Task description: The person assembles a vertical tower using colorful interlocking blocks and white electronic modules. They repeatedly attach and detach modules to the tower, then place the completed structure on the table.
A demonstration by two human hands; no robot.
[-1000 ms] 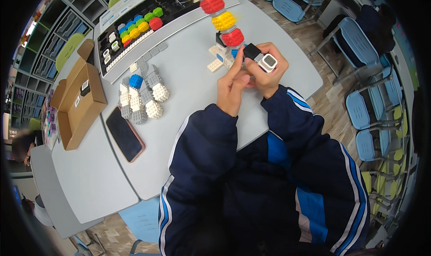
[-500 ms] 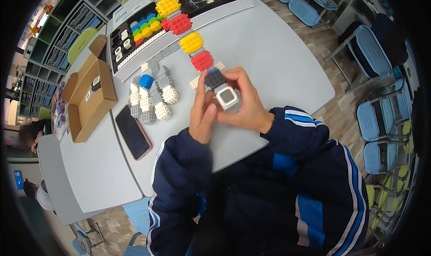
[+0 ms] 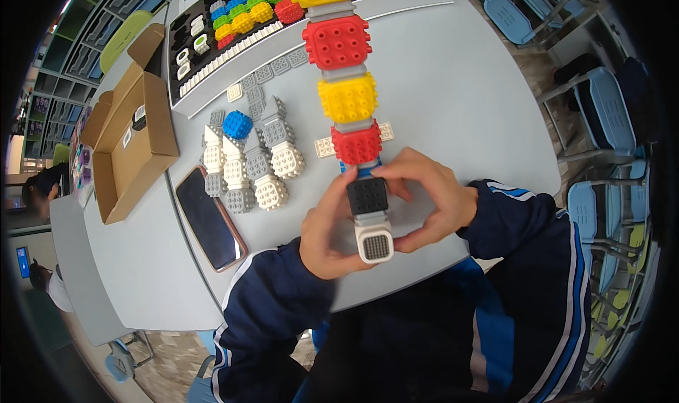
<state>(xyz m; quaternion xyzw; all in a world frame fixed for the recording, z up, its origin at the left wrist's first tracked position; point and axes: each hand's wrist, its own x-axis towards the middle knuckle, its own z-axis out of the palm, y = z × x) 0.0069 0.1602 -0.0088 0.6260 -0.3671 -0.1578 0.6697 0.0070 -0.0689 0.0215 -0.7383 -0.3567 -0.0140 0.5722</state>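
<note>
My grip, left hand [image 3: 327, 233] and right hand [image 3: 444, 205] curled lightly closed, holds the white end block [image 3: 375, 242] and black block [image 3: 368, 196] nearest me on the red-and-yellow chain [image 3: 337, 42] over the bench [image 3: 453, 85] (steadying a joint, I judge), so next calls for even pressure.

Bright, even light lay over my tabletop [image 3: 481, 92], where my left hand [image 3: 327, 230] and right hand [image 3: 440, 199] showed fairly clearly. The phone [image 3: 207, 215] caught a pale sheen; toward the black rim, shelves [image 3: 90, 41] curved and lost detail.
</note>
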